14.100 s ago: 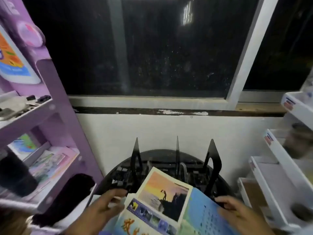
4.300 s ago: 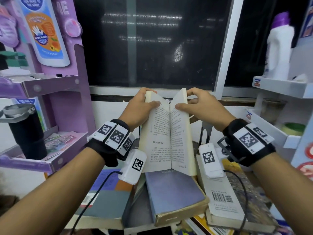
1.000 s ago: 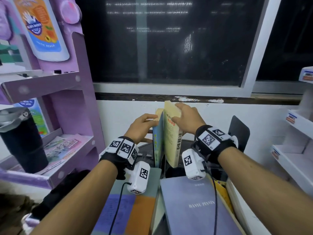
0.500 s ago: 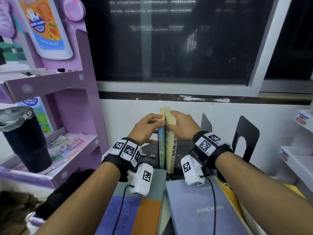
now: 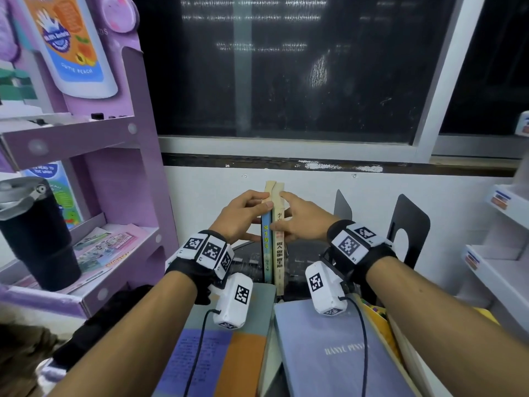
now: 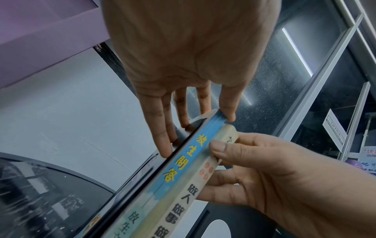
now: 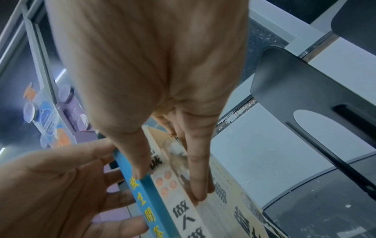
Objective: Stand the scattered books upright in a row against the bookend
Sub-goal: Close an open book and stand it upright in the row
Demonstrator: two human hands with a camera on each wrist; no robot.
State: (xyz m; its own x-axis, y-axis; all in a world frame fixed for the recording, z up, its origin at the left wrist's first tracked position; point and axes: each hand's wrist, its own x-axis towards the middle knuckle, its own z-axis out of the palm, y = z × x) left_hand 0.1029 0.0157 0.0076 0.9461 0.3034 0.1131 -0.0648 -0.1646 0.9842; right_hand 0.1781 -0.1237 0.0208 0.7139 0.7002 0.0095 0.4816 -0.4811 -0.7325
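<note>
Books (image 5: 272, 239), blue-spined and cream-spined, stand upright; left hand (image 5: 240, 217), right hand (image 5: 300, 222) clasp them.

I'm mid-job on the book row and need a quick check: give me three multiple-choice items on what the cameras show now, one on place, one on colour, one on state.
1. Where does the blue-spined book stand relative to the cream-spined book?
A. on its left
B. on its right
C. flat on top of it

2. What colour are the characters on the blue spine?
A. red
B. yellow
C. white

3. How are the two books placed?
A. lying open
B. stacked flat
C. upright, pressed together between the left hand and right hand

Answers: 1 A, the head view shows blue on the left; 2 B, the left wrist view shows yellow print; 3 C, spines vertical, a hand on each side.
</note>
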